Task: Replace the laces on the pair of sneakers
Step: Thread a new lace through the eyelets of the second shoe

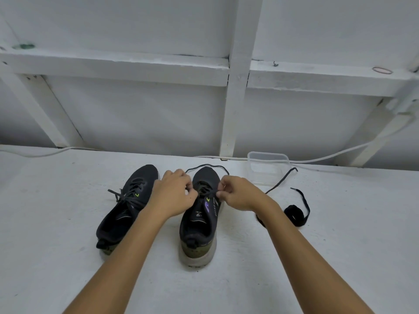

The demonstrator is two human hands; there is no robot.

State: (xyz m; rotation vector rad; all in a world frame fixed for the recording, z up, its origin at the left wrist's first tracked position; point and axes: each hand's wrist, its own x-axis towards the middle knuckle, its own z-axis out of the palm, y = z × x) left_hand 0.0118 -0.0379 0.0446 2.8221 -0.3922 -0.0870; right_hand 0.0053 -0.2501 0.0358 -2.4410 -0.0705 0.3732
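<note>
Two sneakers lie heel-near, toes toward the wall: the right sneaker point(200, 214) straight, the left sneaker point(125, 207) just beside it, angled right. Over the right sneaker's eyelets the left hand point(174, 192) and right hand point(238, 193) curl, apparently pinching its lace point(207, 194). Right of it lie a coiled lace point(294, 215) and a tub point(268, 167); bare table point(56, 200) left.
</note>
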